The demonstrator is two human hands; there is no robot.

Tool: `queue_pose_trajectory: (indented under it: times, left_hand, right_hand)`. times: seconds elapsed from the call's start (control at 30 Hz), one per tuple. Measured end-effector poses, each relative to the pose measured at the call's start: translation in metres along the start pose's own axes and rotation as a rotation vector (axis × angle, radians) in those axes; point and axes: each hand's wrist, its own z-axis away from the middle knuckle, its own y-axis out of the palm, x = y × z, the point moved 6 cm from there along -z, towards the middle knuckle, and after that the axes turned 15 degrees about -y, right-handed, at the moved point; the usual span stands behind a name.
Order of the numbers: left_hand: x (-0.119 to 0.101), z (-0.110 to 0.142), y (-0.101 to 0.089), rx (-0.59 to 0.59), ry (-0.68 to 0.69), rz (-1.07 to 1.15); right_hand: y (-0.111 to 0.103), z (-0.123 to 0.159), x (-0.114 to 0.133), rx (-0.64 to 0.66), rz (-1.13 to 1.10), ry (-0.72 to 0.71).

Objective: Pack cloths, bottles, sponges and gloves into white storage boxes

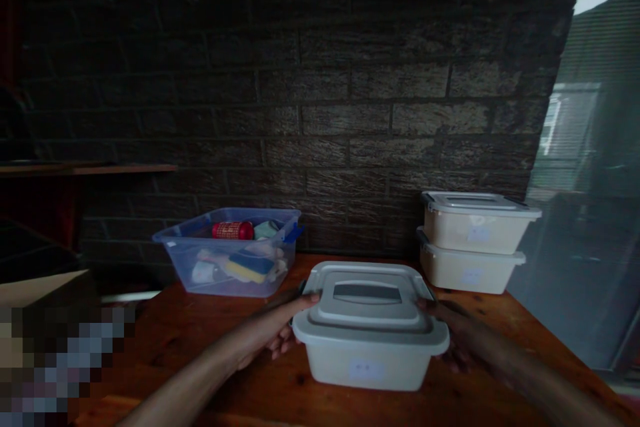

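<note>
A cream storage box (370, 363) with a white lid (373, 321) stands at the near middle of the wooden table. The lid sits on the box and has a grey handle panel (367, 292). At the box's left side, my left hand (289, 321) grips it, thumb over the lid's edge and fingers curled below the rim. My right hand (453, 332) holds the opposite side, its thumb on the lid edge; its other fingers are partly hidden and dim. A small label (367, 368) is on the front wall.
Back left stands a clear blue open bin (180, 250) holding a red cylinder (233, 231), a blue and yellow sponge (250, 267) and cloth-like items. Two stacked lidded boxes (475, 230) stand back right. A brick wall (325, 113) rises behind the table (240, 393); a shelf (90, 169) juts in at left.
</note>
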Motion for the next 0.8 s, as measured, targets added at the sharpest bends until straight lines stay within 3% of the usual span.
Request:
queue_pose_trajectory:
  times: [0.33, 0.8]
  left_hand:
    - [-0.006, -0.017, 0.006, -0.014, 0.034, 0.062]
    - [-0.052, -0.092, 0.0, -0.032, 0.189, 0.078]
  right_hand:
    - [-0.004, -0.012, 0.003, -0.123, -0.11, 0.085]
    - [-0.04, -0.084, 0.002, -0.08, -0.114, 0.016]
